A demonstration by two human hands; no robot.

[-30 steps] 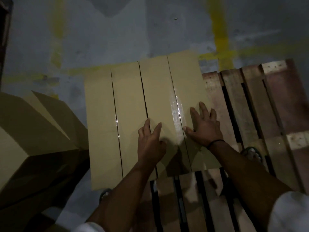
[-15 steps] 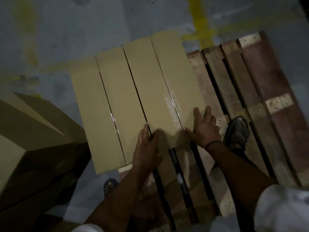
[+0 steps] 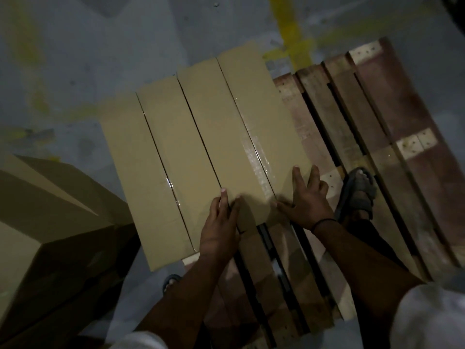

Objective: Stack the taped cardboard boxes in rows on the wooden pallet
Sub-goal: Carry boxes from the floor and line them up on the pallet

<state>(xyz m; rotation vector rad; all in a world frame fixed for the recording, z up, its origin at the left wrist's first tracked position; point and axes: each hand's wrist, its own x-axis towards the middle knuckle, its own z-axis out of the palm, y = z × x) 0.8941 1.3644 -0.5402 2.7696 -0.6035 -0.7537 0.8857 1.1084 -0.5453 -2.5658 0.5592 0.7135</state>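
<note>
Two long taped cardboard boxes lie side by side on the left part of the wooden pallet, the left box overhanging its edge. Each has a glossy taped seam down its top. My left hand rests with straight fingers at the near end of the right box, by the gap between the boxes. My right hand lies flat with fingers spread on that box's near right corner.
A large open cardboard carton stands on the floor at the left. A sandalled foot is on the pallet slats just right of my right hand. Another foot is on the grey floor with yellow lines.
Both hands have slid back from the middle of the right box's top to its near end. A sandalled foot has stepped onto the pallet beside the right hand.
</note>
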